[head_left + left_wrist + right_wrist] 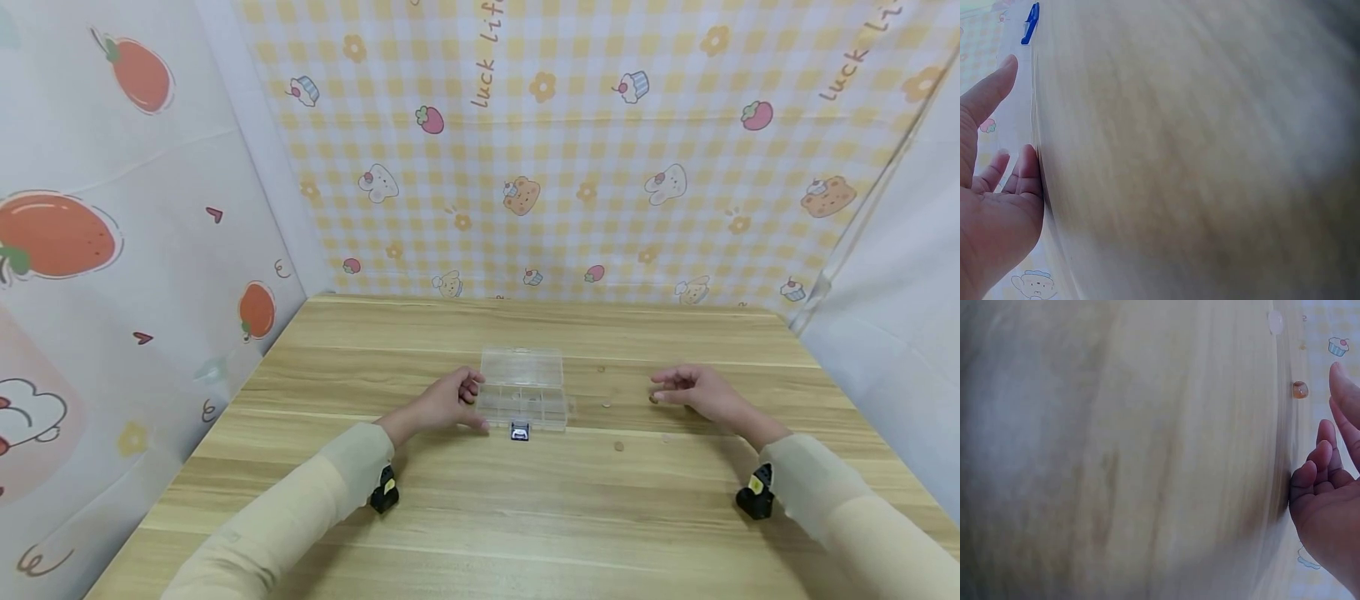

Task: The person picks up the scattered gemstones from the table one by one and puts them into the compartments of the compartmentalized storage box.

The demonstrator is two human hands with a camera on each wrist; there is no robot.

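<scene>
A clear plastic compartment box (555, 410) sits on the table, its lid (521, 367) folded back. A dark blue clasp (520, 431) is at its front edge, also visible as a blue clip (1031, 25) in the left wrist view. My left hand (450, 402) rests beside the box's left side, thumb extended toward the front corner and fingers loosely bent. My right hand (697, 393) is low over the table at right, thumb and forefinger near a small amber stone (1300, 390). In the right wrist view that stone lies on the wood, apart from the fingertips.
Several small stones are scattered right of the box: a pinkish-brown one (618, 447), a whitish one (606, 405), a pale one (666, 440) and a tan one (601, 368). Patterned cloth (570, 167) hangs behind the wooden table (480, 517).
</scene>
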